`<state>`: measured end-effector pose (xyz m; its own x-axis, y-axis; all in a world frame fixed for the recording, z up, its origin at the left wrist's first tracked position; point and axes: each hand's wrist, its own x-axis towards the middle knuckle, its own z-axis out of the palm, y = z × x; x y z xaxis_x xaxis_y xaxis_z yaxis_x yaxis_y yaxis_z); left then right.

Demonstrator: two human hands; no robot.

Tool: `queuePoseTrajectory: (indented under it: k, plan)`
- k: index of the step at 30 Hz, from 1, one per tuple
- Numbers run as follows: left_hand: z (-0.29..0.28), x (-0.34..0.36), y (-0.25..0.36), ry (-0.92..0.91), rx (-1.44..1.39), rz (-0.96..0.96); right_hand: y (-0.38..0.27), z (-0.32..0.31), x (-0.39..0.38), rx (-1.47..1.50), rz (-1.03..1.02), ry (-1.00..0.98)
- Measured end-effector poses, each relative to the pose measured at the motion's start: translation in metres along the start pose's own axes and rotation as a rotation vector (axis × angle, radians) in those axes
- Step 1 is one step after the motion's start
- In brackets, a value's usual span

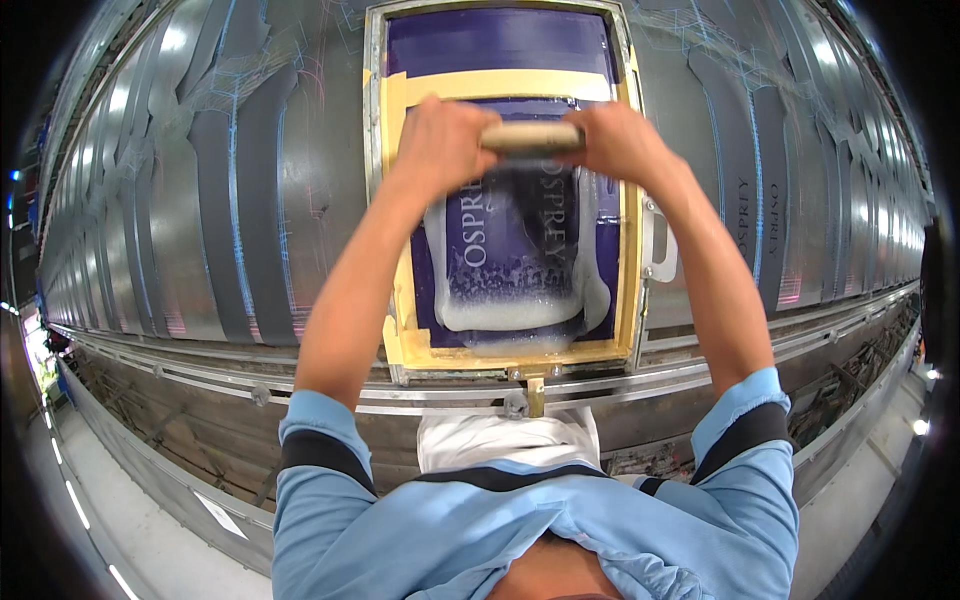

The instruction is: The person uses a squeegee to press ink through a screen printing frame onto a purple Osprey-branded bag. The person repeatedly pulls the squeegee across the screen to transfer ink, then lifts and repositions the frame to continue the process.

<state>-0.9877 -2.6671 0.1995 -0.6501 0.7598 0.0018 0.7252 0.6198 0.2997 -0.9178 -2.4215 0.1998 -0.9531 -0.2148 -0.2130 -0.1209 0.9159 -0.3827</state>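
Both ends of a squeegee's pale wooden handle (533, 137) are gripped, one by my left hand (443, 145) and the other by my right hand (620, 143), fingers closed round it. The squeegee lies crosswise over the upper part of a screen-printing frame (376, 140) and is slightly blurred. Yellow tape (630, 290) borders the frame's purple mesh (500, 42). Below the squeegee, whitish ink (480, 316) is spread over the mesh in a rough U round lettered stencil areas. The squeegee's blade edge is hard to make out.
A long metal printing table (330, 180) runs left and right, with dark cut fabric pieces (232, 220) laid along it. A rail (440, 400) follows its near edge, where a brass-coloured bracket (536, 395) meets the frame. A metal handle (660, 245) sticks out on the frame's right. White cloth (505, 440) hangs before me.
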Motion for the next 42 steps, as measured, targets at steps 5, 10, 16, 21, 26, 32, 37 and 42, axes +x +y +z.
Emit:
queuePoseTrajectory:
  k: [5,10,16,21,26,32,37,42]
  plan:
    - [-0.002,0.046,-0.02,0.021,-0.04,-0.067,0.023,-0.003,0.04,0.068,0.059,0.057]
    - [0.018,-0.071,0.039,-0.021,-0.068,0.0,-0.031,0.043,-0.064,0.057,-0.032,0.03]
    - [0.027,-0.175,0.092,-0.071,-0.183,-0.009,-0.075,0.082,-0.161,0.12,-0.113,-0.007]
    - [0.009,-0.07,0.035,0.004,-0.051,0.054,-0.033,0.035,-0.068,-0.054,-0.077,0.035]
    - [-0.012,0.039,-0.019,-0.016,0.046,-0.059,0.014,-0.011,0.039,0.007,0.038,0.006]
    - [0.003,0.026,-0.016,0.009,-0.012,-0.084,0.015,0.002,0.031,0.078,0.037,0.028]
    - [0.015,-0.077,0.045,-0.004,-0.09,0.009,-0.037,0.045,-0.072,0.105,-0.011,0.032]
    - [0.029,-0.186,0.104,0.061,-0.097,0.027,-0.085,0.074,-0.178,0.231,-0.069,-0.032]
